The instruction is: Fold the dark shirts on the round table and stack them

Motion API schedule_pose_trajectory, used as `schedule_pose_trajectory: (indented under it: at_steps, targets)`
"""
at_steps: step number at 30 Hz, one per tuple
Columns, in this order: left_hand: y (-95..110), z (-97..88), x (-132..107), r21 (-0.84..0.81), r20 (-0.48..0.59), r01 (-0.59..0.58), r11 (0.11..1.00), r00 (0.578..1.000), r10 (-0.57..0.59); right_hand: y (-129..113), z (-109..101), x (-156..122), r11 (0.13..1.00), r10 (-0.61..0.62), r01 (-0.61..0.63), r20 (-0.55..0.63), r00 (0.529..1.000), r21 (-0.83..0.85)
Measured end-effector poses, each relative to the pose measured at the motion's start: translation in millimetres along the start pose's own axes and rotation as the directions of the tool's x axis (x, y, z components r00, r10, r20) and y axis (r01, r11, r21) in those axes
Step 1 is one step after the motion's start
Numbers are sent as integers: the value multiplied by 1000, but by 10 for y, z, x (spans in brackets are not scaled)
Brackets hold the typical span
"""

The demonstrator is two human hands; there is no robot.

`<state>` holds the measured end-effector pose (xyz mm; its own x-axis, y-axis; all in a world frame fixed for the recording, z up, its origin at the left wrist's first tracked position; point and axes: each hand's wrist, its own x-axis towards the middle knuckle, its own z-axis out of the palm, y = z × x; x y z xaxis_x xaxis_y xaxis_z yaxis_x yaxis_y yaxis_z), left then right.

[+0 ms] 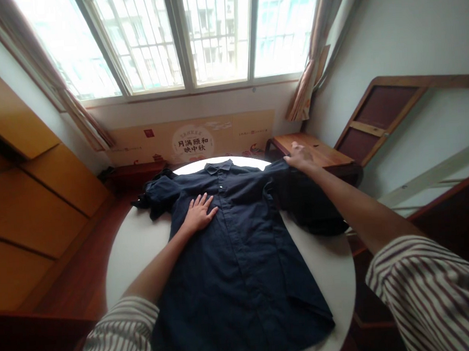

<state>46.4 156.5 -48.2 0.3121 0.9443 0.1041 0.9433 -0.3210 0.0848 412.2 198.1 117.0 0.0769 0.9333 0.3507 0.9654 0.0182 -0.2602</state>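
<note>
A dark navy button-front shirt (238, 248) lies spread face up on a round white table (129, 259), its collar at the far side and its hem toward me. My left hand (200, 213) rests flat on the chest, left of the buttons, with fingers spread. At the outer end of the right-hand sleeve is my right hand (299, 156), touching the fabric with its fingers apart. The left-hand sleeve (162, 192) looks rumpled. Beneath the right-hand sleeve sits a black soft item (314, 205) whose kind I cannot make out.
Behind the table stands a wooden side table (315, 147), close to my right hand. A wooden chair frame (392, 109) leans up at the right. Orange-brown cabinets (27, 202) line the left side. Barred windows (183, 36) and curtains (306, 88) are at the back.
</note>
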Motion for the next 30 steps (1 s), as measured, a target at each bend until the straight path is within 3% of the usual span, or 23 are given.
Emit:
schedule_pose_trajectory:
  at_steps: [2,4,5,6,7,8,9,13,17,21,24,26,28,30]
  targets:
    - [-2,4,4,-3,-3,1,1000,1000,-1,-54,37,-185,998,-61,61,22,998,-30]
    - [-4,6,6,-7,-4,1,1000,1000,-1,-155,113,-567,973,-228,230,96,969,-13]
    - [-5,7,7,-9,-3,0,1000,1000,0,-209,159,-823,911,-411,411,176,894,39]
    - [-6,7,7,-11,-4,-1,1000,1000,1,-258,206,-1105,810,-584,573,234,777,122]
    - [-8,6,7,-13,-5,-2,1000,1000,2,-295,252,-1400,725,-687,664,256,680,182]
    - [-10,5,6,-15,-6,-3,1000,1000,3,-318,296,-1691,682,-730,702,260,632,204]
    - [-12,4,5,-18,-7,-4,1000,1000,4,-325,337,-1962,677,-735,709,247,632,197]
    - [-7,1,-1,-41,-23,-7,999,1000,7,-214,460,-2700,836,-549,547,88,831,48]
    - [38,-32,-18,-81,-122,-41,996,992,31,45,465,-2917,921,-386,387,-36,922,48]
    - [84,-199,-225,-70,-171,-155,985,975,141,432,334,-2916,970,-241,238,-43,970,-54]
    - [111,-445,-694,-113,-97,-307,945,950,297,703,217,-2921,967,-216,200,-91,972,-157]
    - [146,-629,-1156,-192,-71,-377,906,926,371,777,147,-2976,950,-304,289,-129,944,-118]
    - [201,-781,-1665,-264,-46,-423,867,903,427,730,78,-3077,892,-450,452,-124,884,-14]
    - [261,-864,-2137,-292,-8,-484,825,864,504,590,8,-3204,781,-616,618,-52,786,95]
